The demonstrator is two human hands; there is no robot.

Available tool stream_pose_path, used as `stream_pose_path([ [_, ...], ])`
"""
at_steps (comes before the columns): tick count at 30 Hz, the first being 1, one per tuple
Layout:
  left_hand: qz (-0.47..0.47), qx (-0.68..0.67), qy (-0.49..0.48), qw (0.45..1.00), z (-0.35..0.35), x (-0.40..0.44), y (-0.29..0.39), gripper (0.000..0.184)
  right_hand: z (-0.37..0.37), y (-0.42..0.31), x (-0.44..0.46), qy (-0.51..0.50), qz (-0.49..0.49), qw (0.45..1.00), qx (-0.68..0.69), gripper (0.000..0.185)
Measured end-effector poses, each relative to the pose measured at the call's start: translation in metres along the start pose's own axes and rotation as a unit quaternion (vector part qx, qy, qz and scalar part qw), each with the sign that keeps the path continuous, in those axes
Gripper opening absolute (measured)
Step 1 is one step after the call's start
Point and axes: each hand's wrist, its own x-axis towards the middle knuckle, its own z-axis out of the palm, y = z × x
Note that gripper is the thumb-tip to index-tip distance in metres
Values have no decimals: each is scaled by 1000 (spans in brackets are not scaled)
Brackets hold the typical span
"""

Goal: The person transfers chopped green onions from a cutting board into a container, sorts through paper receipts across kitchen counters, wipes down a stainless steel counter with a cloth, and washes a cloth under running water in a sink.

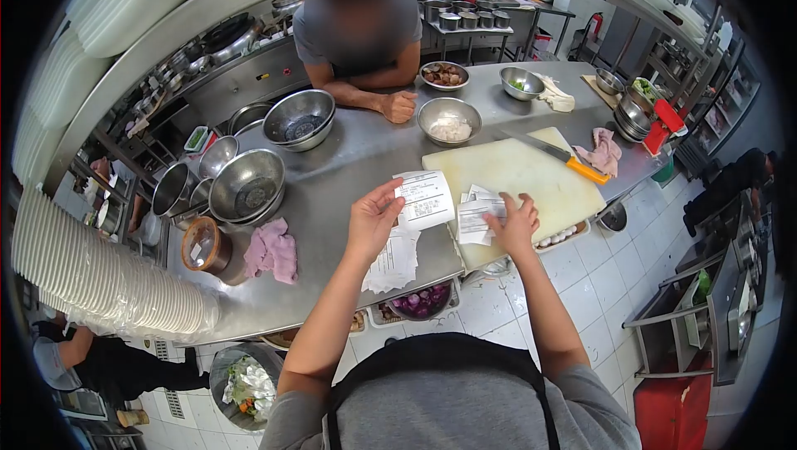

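Observation:
My left hand [378, 216] pinches the edge of a printed paper slip [426, 201], held up over the steel counter [332, 193]. Below it, a pile of more slips [392, 264] lies near the counter's front edge. My right hand [516, 222] has its fingers spread on the edge of a small stack of slips [476, 217], which rests on the left part of the cutting board [540, 188]. An orange-handled knife [581, 169] lies across the far right part of the board.
Across the counter a person [361, 35] leans on their forearms. Metal bowls [249, 184] and a pink cloth [271, 251] are at the left. A bowl with white food [449, 122] stands behind the board. Another pink cloth [599, 153] lies right of it.

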Motion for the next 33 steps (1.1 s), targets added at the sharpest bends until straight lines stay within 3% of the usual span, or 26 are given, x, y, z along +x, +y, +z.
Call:
stream_pose_path([
  [2,-12,1,-9,1000,1,1,-3,32,-14,-21,3,112,-39,993,14,50],
  [3,-18,1,-16,1000,2,2,-5,32,-23,-35,4,117,-55,992,7,48],
  [4,-15,-4,-19,1000,5,1,-6,32,-26,-46,6,51,-67,985,153,43],
  [6,-6,-14,-24,1000,9,1,-7,33,-28,-64,9,-82,-89,895,430,34],
  [9,-1,-19,-30,999,13,-2,-4,35,-30,-83,7,-212,1,840,500,21],
  [15,1,32,-2,999,11,-4,0,36,-36,-72,13,-258,95,773,572,17],
  [19,3,23,1,1000,10,-4,2,36,-46,-65,13,-238,151,694,662,20],
  [25,12,8,9,1000,11,-1,-3,37,-33,-29,18,-190,162,719,649,15],
  [28,18,16,2,1000,10,1,-5,36,-16,-1,23,-200,138,852,464,27],
  [33,23,7,0,1000,12,1,-2,36,-7,-20,14,-43,-20,932,360,46],
])
